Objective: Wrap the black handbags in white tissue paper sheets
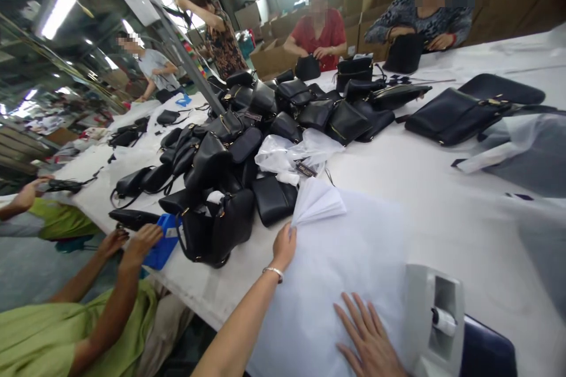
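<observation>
My left hand (283,247) is closed on the gathered corner of a stack of thin white paper sheets (349,259), whose fanned edges (319,203) stick up beyond my fingers. A metal bracelet sits on that wrist. Fingers spread, my right hand (369,336) lies flat on the lower part of the sheets. Just past the left hand is a black bag (275,197) with clear plastic wrap (289,156) and a dark tag (305,168) behind it.
A heap of black bags (212,159) fills the table's middle. A grey dispenser-like device (435,312) stands at right, near a dark flat item (486,347). Navy bags (455,115) and plastic bags (530,153) lie far right. A co-worker's hands (145,241) are at left beside a blue box (164,242).
</observation>
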